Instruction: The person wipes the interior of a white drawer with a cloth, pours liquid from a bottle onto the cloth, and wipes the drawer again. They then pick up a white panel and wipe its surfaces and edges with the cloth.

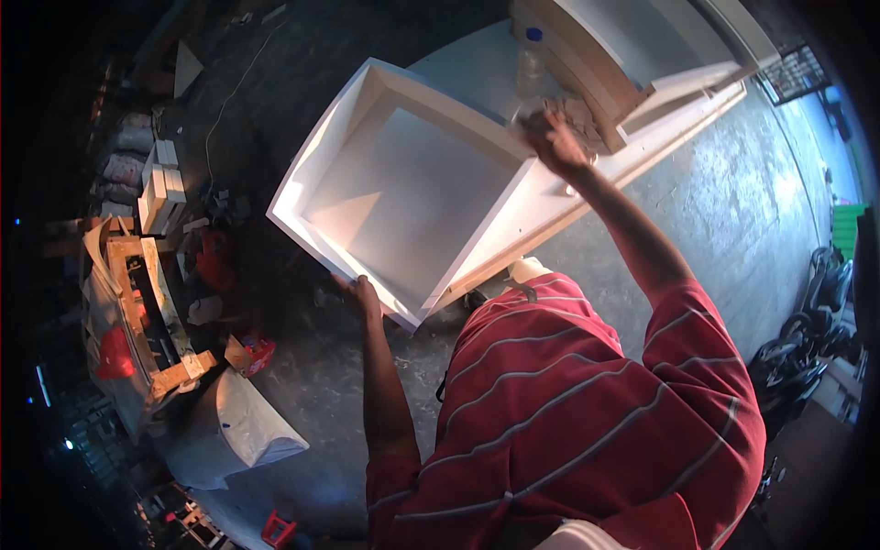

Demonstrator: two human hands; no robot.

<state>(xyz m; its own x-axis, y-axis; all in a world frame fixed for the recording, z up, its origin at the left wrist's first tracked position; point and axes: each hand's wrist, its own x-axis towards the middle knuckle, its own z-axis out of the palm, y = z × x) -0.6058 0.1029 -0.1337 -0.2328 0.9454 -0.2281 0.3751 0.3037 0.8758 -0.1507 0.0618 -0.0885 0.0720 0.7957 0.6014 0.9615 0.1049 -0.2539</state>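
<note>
A white open-topped wooden box (pixel 394 174), like a drawer, rests tilted on a long white board (pixel 541 206). My left hand (pixel 364 295) grips its near lower edge, the fingers partly hidden beneath. At the box's right corner is my right hand (pixel 557 147), smeared by motion; I cannot tell what its fingers hold. Just beyond that hand stands a clear bottle (pixel 530 69) with a blue cap. Beside the bottle lies a crumpled pale cloth (pixel 579 119).
A larger white wooden cabinet piece (pixel 632 69) sits on the board at upper right. Wooden frames (pixel 151 266) and a white-wrapped piece (pixel 234 426) are on the left. A motorcycle (pixel 807 321) stands at far right, and a red stool (pixel 278 530) is at the bottom.
</note>
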